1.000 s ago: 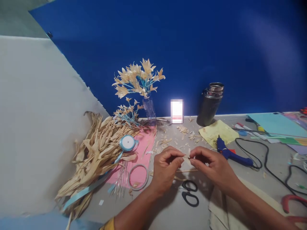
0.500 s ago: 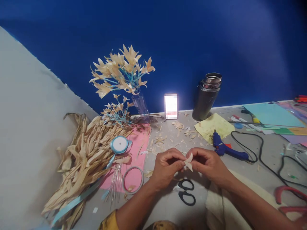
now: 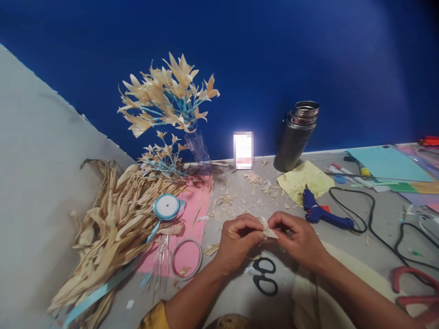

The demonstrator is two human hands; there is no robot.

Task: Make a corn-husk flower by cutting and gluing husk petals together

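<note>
Between both hands is a small pale piece of dried husk point(image 3: 269, 232) with pointed, petal-like ends. My left hand point(image 3: 240, 237) pinches it from the left with thumb and forefinger. From the other side, my right hand point(image 3: 297, 237) grips it with closed fingertips. Just below them, black-handled scissors point(image 3: 265, 276) lie on the table, their blades hard to make out. Left of the hands are a roll of tape point(image 3: 186, 259), a bunch of thin wires point(image 3: 161, 260) and a spool of light blue ribbon point(image 3: 167, 207).
Dried husks point(image 3: 113, 228) are heaped at left. Behind them, husk flowers point(image 3: 168, 96) stand in a clear bottle point(image 3: 198, 148). A dark flask point(image 3: 297, 137) stands at the wall. A blue glue gun point(image 3: 325, 214) with its cord and red-handled pliers point(image 3: 411, 283) lie at right.
The husk piece has turned between my fingers: its pointed ends stood up and down before, and now one points to the lower right. Both hands keep their pinch. The camera view has shifted slightly.
</note>
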